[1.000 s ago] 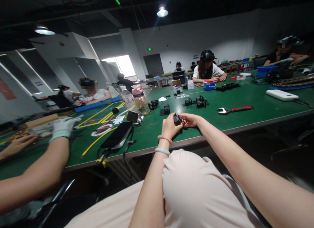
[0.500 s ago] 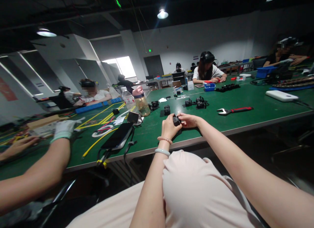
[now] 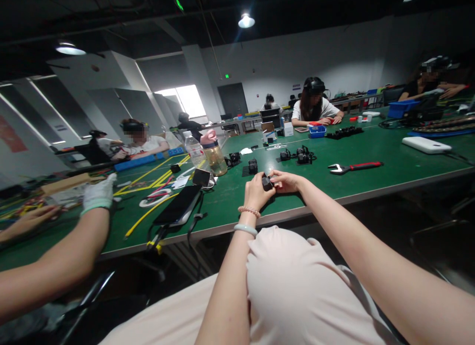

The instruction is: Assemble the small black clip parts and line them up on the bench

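Head view: hands (image 3: 269, 184) partly hide black part (image 3: 266, 182).

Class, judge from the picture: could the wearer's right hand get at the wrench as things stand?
Probably yes: the wrench lies uncovered on the table, though the right hand is busy at a black part.

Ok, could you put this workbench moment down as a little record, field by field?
Left hand: holds a small black part
Right hand: fingertips at that part's right side
Beyond the hands: several black assemblies
To the right: adjustable wrench, white device
To the left: pink-lidded bottle, co-worker's gloved hand
Surface: green tabletop
Unclear: what the part is
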Demonstrator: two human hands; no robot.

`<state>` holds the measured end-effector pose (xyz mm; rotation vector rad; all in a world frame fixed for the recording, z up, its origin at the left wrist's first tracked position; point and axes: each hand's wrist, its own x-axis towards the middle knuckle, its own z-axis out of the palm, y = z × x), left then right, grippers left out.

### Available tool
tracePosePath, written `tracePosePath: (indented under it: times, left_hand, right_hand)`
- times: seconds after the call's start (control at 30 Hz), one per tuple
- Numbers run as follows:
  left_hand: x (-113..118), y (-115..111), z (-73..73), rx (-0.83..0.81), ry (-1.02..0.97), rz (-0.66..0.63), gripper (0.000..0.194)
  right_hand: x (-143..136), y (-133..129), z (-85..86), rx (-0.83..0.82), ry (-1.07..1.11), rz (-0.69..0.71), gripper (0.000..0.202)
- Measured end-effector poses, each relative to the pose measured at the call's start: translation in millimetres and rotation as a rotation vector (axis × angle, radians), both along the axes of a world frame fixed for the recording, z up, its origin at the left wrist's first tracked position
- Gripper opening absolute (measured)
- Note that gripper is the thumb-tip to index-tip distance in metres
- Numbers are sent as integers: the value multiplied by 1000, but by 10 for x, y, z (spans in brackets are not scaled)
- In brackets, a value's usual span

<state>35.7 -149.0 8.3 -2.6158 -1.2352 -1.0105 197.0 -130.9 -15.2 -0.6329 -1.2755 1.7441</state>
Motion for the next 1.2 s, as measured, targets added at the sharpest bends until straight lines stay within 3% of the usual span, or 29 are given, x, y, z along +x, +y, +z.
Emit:
tracePosePath:
  times: [0.8,1.2]
  left_hand:
    - [14,8,-20,21,22,-13,54]
    - [13,21,-31,37,11,-26,54]
  right_hand:
    - [-17,54,-14,-177,31,-6,17]
    - [-7,109,-46,-210,9,-3,19]
